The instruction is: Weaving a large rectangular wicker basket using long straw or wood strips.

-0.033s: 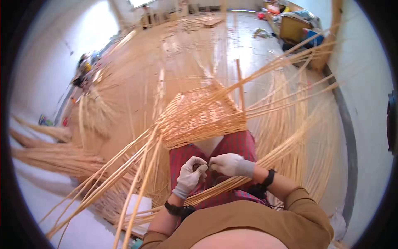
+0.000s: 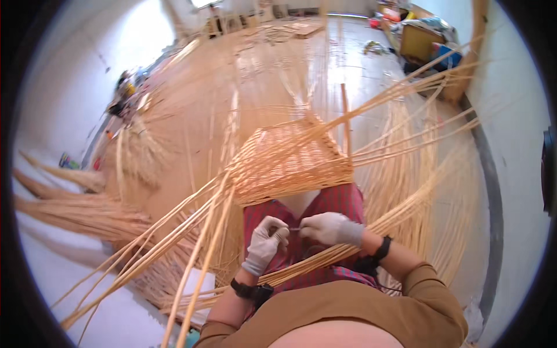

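Observation:
In white gloves, my left hand (image 2: pixel 266 247) and my right hand (image 2: pixel 329 228) meet over my lap, fingers pinched. A thin, short, light strip (image 2: pixel 295 229) spans the gap between their fingertips; its kind is too small to make out. Just beyond the hands, a partly woven wicker basket (image 2: pixel 301 156) rests at my knees. Long loose rods (image 2: pixel 197 232) fan out from it to the left and right. Across my lap, under my forearms, lies a bundle of long rods (image 2: pixel 325 256). Red checked cloth (image 2: pixel 342 203) covers my legs.
Bundles of rods (image 2: pixel 81 214) lie on the left, with a spread of them (image 2: pixel 400 151) on the floor at right. One upright stick (image 2: pixel 346 116) rises at the basket's right corner. Boxes and bags (image 2: pixel 423 43) pile up at the far right by the wall.
My hands have drawn slightly apart, and the thin strip between their fingertips now shows. The whole view has shifted a little; the basket stays at my knees.

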Available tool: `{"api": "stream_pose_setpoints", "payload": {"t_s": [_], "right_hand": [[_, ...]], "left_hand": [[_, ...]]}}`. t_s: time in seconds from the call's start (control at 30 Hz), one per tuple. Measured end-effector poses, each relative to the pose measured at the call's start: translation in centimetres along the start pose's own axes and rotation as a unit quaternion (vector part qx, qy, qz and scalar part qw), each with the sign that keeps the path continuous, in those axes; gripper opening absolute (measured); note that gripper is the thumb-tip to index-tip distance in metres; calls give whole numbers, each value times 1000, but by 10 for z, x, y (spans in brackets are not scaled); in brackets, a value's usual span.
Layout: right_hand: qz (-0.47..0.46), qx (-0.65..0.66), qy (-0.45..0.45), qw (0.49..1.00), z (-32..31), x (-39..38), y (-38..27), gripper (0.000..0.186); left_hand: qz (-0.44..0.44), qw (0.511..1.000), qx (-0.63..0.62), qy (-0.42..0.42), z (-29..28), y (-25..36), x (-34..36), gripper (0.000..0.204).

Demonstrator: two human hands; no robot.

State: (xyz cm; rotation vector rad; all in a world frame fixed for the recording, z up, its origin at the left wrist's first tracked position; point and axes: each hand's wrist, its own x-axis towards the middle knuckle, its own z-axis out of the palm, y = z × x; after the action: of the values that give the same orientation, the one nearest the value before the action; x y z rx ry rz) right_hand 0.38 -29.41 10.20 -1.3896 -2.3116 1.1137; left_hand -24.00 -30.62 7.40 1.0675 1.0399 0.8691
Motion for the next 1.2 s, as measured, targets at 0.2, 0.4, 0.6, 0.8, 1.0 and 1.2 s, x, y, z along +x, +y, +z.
{"api": "stream_pose_setpoints", "payload": {"t_s": [0.2,0.4,0.6,0.8,1.0,1.2], "right_hand": [[5,-37,173,984,-96,-11,31,25],[-70,-161,372,912,-168,54,-16,27],[-4,-248,298,922,-197,128,-67,34],[21,-254,293,922,-237,96,-32,36],[118,-212,364,900,-284,32,30,39],[137,-221,355,898,-283,28,41,39]], "left_hand": [[219,958,108,148,-87,64,-20,27],[441,872,-54,204,-87,151,38,37],[297,932,-76,194,-128,187,135,45],[249,963,-58,87,-136,178,152,45],[282,936,160,134,-131,172,142,45],[292,953,-18,84,-137,169,154,47]]}}
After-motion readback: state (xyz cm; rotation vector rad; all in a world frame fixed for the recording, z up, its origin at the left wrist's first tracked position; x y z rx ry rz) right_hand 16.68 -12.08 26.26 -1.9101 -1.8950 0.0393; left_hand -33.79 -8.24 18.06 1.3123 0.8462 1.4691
